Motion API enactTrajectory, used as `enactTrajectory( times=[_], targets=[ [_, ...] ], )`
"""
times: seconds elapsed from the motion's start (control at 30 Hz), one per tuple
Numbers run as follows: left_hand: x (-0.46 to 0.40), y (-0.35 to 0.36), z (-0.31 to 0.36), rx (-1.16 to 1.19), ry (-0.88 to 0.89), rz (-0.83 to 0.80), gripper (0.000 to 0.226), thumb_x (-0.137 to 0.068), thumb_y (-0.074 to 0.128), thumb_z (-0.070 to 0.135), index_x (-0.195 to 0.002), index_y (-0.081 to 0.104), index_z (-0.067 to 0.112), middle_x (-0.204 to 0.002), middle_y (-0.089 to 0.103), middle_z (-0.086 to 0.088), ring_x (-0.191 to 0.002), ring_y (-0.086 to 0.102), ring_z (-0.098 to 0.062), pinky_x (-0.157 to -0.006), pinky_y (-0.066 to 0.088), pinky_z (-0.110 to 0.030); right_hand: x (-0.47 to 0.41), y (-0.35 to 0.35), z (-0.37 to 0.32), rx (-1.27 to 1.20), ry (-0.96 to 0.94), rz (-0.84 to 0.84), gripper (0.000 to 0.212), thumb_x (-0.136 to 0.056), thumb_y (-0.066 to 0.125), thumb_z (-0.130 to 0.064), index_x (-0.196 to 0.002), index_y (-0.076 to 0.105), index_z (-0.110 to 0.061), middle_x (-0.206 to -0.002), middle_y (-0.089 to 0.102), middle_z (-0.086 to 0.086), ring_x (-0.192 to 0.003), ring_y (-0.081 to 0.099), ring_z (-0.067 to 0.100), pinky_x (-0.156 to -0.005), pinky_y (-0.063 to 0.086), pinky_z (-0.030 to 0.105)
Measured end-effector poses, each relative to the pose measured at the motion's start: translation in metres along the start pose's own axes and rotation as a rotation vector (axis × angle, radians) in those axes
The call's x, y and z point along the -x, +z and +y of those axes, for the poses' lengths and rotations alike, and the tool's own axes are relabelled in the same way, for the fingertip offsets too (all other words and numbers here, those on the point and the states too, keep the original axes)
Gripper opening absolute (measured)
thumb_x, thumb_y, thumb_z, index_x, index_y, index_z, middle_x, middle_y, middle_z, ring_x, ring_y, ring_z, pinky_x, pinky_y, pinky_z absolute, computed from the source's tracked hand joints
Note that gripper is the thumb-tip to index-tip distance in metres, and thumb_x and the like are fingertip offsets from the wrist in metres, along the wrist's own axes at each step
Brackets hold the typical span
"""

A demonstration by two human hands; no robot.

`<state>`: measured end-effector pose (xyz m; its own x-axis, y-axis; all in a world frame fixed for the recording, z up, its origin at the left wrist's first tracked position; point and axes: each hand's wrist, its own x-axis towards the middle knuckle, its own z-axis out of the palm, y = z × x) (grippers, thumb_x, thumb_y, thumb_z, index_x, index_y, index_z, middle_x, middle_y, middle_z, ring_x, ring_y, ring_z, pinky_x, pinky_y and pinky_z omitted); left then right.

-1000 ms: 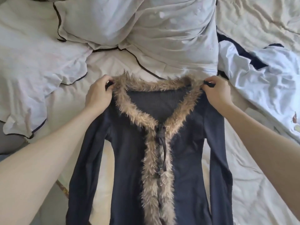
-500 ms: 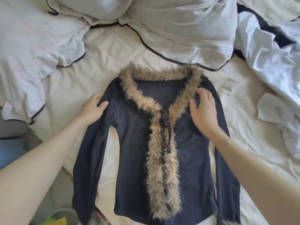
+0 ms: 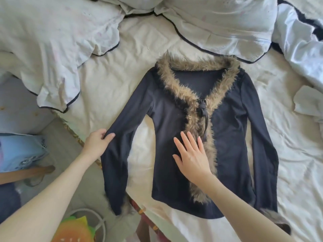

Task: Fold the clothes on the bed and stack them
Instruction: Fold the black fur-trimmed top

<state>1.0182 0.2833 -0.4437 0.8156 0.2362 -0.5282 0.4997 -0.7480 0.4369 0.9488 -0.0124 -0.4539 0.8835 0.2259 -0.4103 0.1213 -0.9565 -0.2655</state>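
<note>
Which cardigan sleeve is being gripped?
The sleeve hanging over the bed's edge, on the image's left: the left hand pinches it. The other sleeve lies flat, untouched.

I count one dark cardigan (image 3: 167, 123) with fur trim spread flat on the one bed (image 3: 111, 81), and it has two long sleeves. Two white pillows (image 3: 52, 41) with dark piping lie at the head of the bed, and one crumpled white quilt (image 3: 300, 41) is bunched at the right. My two hands are in view: my left hand (image 3: 97, 142) and my right hand (image 3: 192, 158). One blue garment (image 3: 19, 151) sits off the bed at the left.
</note>
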Motion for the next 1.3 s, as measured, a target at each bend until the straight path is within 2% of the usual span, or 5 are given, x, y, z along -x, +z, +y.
enactTrajectory(
  times=[0.53,0.7,0.83,1.07,1.3],
  targets=[
    [-0.031,-0.062,-0.052,0.264,0.070,0.001,0.008,-0.094,0.056,0.025,-0.092,0.061,0.019,-0.085,0.061,0.010,-0.083,0.056,-0.011,-0.059,0.043,-0.013,-0.004,0.038,-0.095,-0.210,0.321,-0.071,0.058,-0.102,0.030,-0.036,-0.153,0.008,-0.020,-0.160,-0.005,0.008,-0.147,-0.007,0.025,-0.117,-0.001,0.042],
    [-0.034,-0.075,-0.045,0.400,0.105,0.012,0.012,-0.095,0.054,0.027,-0.084,0.057,0.030,-0.085,0.061,0.019,-0.080,0.056,0.006,-0.058,0.043,-0.010,-0.012,0.030,-0.114,-0.330,0.465,0.142,0.039,-0.099,0.042,-0.029,-0.134,0.051,-0.016,-0.146,0.040,0.009,-0.138,0.030,0.027,-0.115,0.020,0.046],
    [-0.031,-0.079,-0.051,0.350,0.119,-0.019,0.007,-0.095,0.054,0.026,-0.096,0.057,0.021,-0.087,0.059,0.017,-0.082,0.053,0.006,-0.065,0.037,-0.013,-0.047,-0.005,-0.135,-0.799,0.545,0.242,0.023,-0.098,0.041,-0.022,-0.079,0.054,-0.026,-0.084,0.056,-0.004,-0.079,0.053,0.013,-0.074,0.042,0.033],
    [-0.053,-0.106,-0.042,0.317,0.157,-0.063,0.009,-0.094,0.055,0.030,-0.087,0.059,0.025,-0.084,0.063,0.016,-0.078,0.057,0.008,-0.062,0.039,-0.009,-0.123,-0.035,-0.156,-2.165,0.869,0.125,0.019,-0.099,0.050,-0.028,-0.098,0.055,-0.010,-0.091,0.055,0.005,-0.084,0.058,0.014,-0.093,0.052,0.034],
    [-0.056,-0.116,-0.052,0.251,0.107,-0.295,0.011,-0.091,0.059,0.034,-0.090,0.066,0.026,-0.091,0.068,0.009,-0.090,0.060,-0.002,-0.072,0.040,-0.017,-0.133,-0.036,-0.171,-2.319,0.881,0.162,0.010,-0.095,0.057,-0.023,-0.098,0.063,-0.015,-0.092,0.067,0.000,-0.089,0.066,0.015,-0.074,0.052,0.030]
  ],
)
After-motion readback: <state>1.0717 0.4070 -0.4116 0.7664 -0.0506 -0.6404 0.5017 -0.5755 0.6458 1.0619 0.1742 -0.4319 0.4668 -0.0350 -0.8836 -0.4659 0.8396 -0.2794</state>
